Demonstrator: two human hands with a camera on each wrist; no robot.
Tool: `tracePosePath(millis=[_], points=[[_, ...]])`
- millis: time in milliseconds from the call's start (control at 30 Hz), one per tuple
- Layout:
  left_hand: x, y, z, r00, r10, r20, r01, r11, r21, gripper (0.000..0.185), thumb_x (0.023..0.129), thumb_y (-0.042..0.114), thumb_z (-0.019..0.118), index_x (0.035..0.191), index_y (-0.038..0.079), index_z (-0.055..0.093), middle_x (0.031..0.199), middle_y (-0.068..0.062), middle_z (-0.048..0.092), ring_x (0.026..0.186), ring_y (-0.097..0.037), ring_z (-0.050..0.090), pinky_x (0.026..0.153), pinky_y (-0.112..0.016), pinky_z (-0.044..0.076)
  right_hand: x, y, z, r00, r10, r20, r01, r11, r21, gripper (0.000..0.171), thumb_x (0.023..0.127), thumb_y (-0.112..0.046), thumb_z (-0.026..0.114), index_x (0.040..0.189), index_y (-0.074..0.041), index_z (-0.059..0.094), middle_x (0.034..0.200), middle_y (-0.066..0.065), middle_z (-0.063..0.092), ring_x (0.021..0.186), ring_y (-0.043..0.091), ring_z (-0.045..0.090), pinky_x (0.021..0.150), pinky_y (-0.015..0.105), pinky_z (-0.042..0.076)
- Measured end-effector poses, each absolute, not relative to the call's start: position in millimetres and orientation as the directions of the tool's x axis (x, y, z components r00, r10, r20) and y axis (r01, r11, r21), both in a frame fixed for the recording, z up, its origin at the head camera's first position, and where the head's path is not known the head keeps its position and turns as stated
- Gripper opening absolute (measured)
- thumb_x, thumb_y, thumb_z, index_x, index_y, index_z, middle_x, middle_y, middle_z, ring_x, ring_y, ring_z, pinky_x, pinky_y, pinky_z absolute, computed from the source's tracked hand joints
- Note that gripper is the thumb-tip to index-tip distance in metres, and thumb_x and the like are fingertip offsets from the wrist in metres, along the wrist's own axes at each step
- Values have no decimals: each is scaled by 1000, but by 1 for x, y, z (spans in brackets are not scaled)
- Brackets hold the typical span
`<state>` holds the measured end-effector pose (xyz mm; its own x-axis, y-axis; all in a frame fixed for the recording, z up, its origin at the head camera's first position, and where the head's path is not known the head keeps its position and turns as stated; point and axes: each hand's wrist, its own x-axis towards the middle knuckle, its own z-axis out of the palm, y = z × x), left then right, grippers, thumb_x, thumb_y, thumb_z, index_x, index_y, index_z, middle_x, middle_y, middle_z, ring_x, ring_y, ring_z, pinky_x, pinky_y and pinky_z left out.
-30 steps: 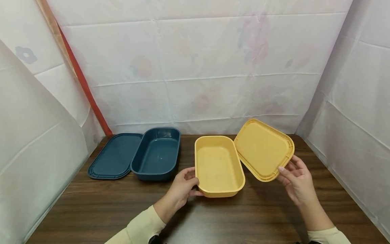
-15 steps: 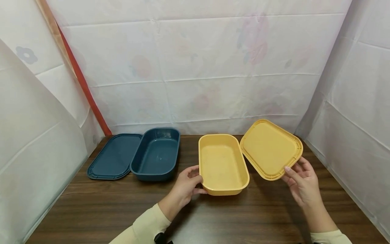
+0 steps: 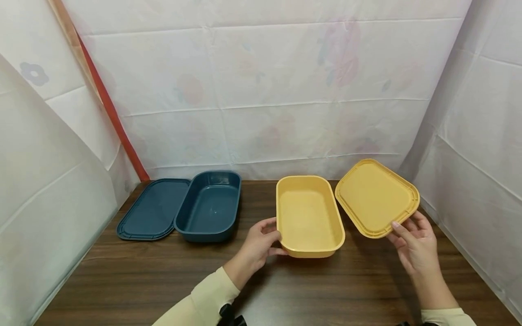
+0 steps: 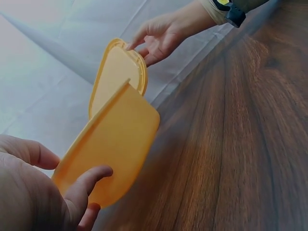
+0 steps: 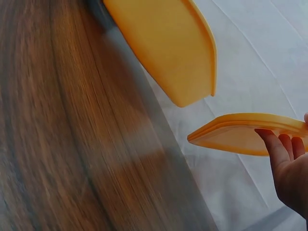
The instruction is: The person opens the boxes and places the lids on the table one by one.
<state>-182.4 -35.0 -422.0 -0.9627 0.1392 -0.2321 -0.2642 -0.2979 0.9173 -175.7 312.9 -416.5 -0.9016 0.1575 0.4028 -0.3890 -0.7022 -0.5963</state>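
My left hand [image 3: 258, 246] grips the near left corner of a yellow plastic container [image 3: 310, 213], thumb at the rim and other fingers against its outer wall. The container is held above the table, its open top tilted toward me and nothing inside. In my right hand [image 3: 418, 244] is the matching yellow lid [image 3: 377, 199], pinched at its near right corner and tilted up in the air, ridged side facing me. A small gap parts lid and container in the head view. The right wrist view shows fingers [image 5: 274, 147] against the underside of the lid [image 5: 240, 132].
A dark blue container [image 3: 209, 206] stands uncovered on the wooden table [image 3: 134, 285] at the left. Its blue lid [image 3: 155, 208] lies flat beside it, touching or just under its left edge. White sheets [image 3: 261, 90] hang at the back and both sides.
Both hands have moved to the right, carrying the yellow container and its lid along, slightly away from me. The blue container and blue lid have stayed put.
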Motion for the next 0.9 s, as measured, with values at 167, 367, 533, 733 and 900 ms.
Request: tracePosePath(millis=[167, 367, 533, 733, 900], points=[[-189, -25, -426, -965, 135, -225, -256, -297, 920, 62, 80, -10, 56, 140, -3, 45, 128, -28, 49, 96, -36, 65, 65, -45, 58, -178, 319, -417, -909, 194, 369, -389, -713, -584, 48, 87, 31, 38, 123, 3, 52, 104, 17, 63, 84, 26, 67, 69, 40, 59], [-193, -15, -427, -966, 132, -224, -254, -299, 920, 62, 79, -10, 56, 139, -2, 46, 125, -27, 51, 92, -33, 66, 64, -44, 59, -179, 326, -419, -909, 226, 350, -394, -739, -546, 49, 86, 32, 37, 122, 2, 50, 103, 18, 64, 83, 28, 67, 67, 42, 59], [-199, -8, -427, -967, 131, -220, -250, -299, 921, 63, 78, -10, 56, 139, -2, 46, 124, -27, 51, 90, -33, 66, 64, -44, 59, -182, 331, -420, -913, 250, 322, -395, -743, -540, 49, 85, 32, 40, 122, 1, 50, 100, 18, 64, 78, 27, 67, 63, 41, 59], [-208, 3, -428, -969, 118, -216, -243, -306, 920, 63, 76, -11, 56, 138, -3, 48, 123, -27, 51, 90, -34, 65, 59, -41, 59, -187, 337, -421, -918, 272, 289, -390, -746, -539, 49, 85, 32, 41, 120, -1, 50, 98, 17, 65, 74, 27, 67, 60, 40, 59], [-215, 15, -428, -971, 122, -204, -233, -322, 918, 63, 75, -12, 55, 137, -4, 48, 123, -28, 49, 89, -33, 65, 59, -41, 59, -191, 342, -422, -921, 291, 259, -388, -739, -551, 48, 86, 30, 42, 121, -2, 50, 97, 16, 65, 73, 27, 67, 57, 38, 58]])
